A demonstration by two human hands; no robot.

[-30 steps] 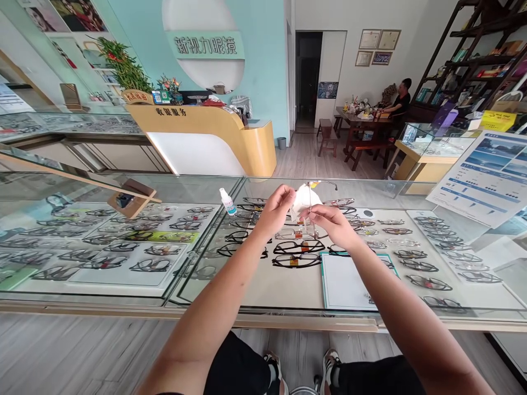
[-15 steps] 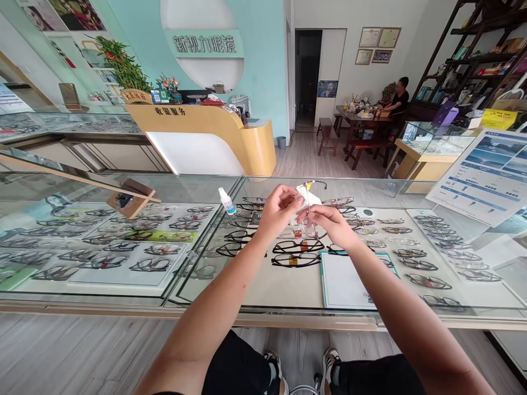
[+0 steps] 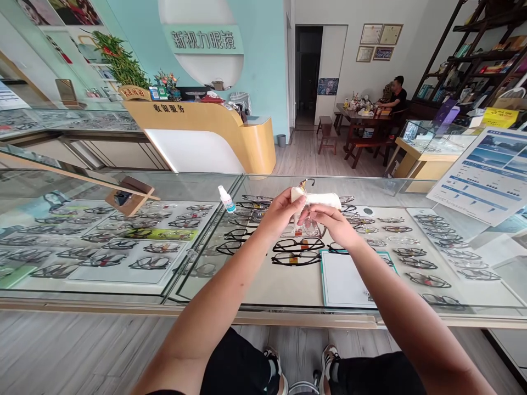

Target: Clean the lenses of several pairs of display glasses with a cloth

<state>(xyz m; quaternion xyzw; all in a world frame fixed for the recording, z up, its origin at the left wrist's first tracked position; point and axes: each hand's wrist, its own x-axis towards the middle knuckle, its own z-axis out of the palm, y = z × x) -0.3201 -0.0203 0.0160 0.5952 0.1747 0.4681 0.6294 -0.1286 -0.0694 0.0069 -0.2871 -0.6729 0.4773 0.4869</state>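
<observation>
Both my hands are raised together over a glass display counter (image 3: 263,307). My left hand (image 3: 280,214) pinches a pair of thin-framed glasses (image 3: 309,226) and one end of a white cloth (image 3: 319,199). My right hand (image 3: 332,225) is closed on the glasses from the right, fingers under the cloth, which stretches out to the right above it. A small white spray bottle (image 3: 226,199) with a blue label stands on the glass, left of my left hand.
Under the glass lie several rows of spectacle frames (image 3: 296,251) and a white card (image 3: 343,280). A wooden mirror stand (image 3: 129,196) sits on the counter at left, a printed chart (image 3: 486,175) at right. A person (image 3: 394,97) sits at a far table.
The white cloth, bunched between my hands a second ago, is now spread out sideways to the right. Both hands have stayed close together and shifted slightly.
</observation>
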